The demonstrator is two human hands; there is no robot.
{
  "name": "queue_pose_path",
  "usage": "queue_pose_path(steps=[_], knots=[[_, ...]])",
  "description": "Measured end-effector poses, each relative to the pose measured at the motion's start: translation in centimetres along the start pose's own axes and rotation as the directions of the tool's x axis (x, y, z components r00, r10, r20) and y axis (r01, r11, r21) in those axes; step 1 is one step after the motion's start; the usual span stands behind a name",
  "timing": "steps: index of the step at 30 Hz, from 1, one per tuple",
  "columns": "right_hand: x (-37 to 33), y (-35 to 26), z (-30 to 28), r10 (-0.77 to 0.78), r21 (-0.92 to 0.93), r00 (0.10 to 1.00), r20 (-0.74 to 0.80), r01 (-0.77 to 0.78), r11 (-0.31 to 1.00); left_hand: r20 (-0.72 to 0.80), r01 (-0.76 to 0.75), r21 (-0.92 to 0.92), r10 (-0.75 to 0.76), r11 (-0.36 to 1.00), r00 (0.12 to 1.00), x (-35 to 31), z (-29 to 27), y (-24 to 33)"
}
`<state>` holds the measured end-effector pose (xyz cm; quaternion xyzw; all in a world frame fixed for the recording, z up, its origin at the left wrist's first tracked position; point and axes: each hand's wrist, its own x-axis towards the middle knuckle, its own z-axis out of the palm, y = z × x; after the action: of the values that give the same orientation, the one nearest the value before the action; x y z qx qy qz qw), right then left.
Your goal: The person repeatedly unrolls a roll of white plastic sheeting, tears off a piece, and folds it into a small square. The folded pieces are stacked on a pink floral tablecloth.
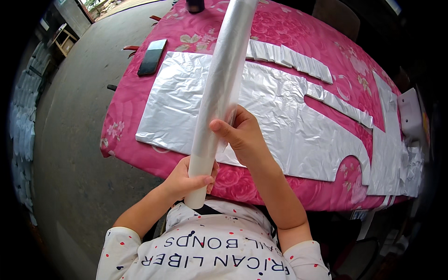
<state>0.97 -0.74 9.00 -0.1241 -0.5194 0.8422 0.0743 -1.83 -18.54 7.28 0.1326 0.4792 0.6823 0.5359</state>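
A long roll of clear plastic film [221, 70] is tilted across my front, its upper end reaching the top of the view. My left hand [186, 177] is wrapped round its whitish lower end, close to my body. Further up, my right hand [245, 135] is closed against the roll's right side, thumb on the film and the other fingers partly hidden behind. Beneath the roll lies a flat, shiny white plastic sheet [172, 102] with curved cut-outs at its right end, like a disposable apron.
A pink floral cloth [123, 123] covers the table. On it are a phone [152, 57], a row of folded white plastic strips [289, 61], more white plastic sheets [385, 161], a white box [410, 114] and a dark container [195, 5]. White stacks [23, 121] stand far left.
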Motion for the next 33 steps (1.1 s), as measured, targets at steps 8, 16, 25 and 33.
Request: queue_pose_path(steps=[8, 16, 25, 33], knots=[[-1.0, 0.8, -2.0, -0.012, 0.093, 0.986, 0.166, -0.004, 0.996, -0.019, 0.016, -0.041, -0.017, 0.999, 1.000, 0.0, 0.3, -0.2], [-1.2, 3.6, -2.5, 0.046, 0.184, 0.978, 0.203, -0.084, 0.979, 0.057, 0.032, -0.107, -0.026, 0.994, 0.998, 0.0, -0.3, -0.5], [-1.9, 1.7, -2.1, 0.039, 0.252, 0.959, 0.282, -0.113, 0.961, 0.312, 0.120, -0.334, -0.011, 0.935, 0.950, 1.2, 0.6, -1.0], [-2.0, 2.6, -3.1, 0.023, 0.120, 0.921, 0.390, -0.075, 0.990, 0.597, 0.339, -0.458, 0.002, 0.822, 0.802, 2.2, -0.5, -2.0]])
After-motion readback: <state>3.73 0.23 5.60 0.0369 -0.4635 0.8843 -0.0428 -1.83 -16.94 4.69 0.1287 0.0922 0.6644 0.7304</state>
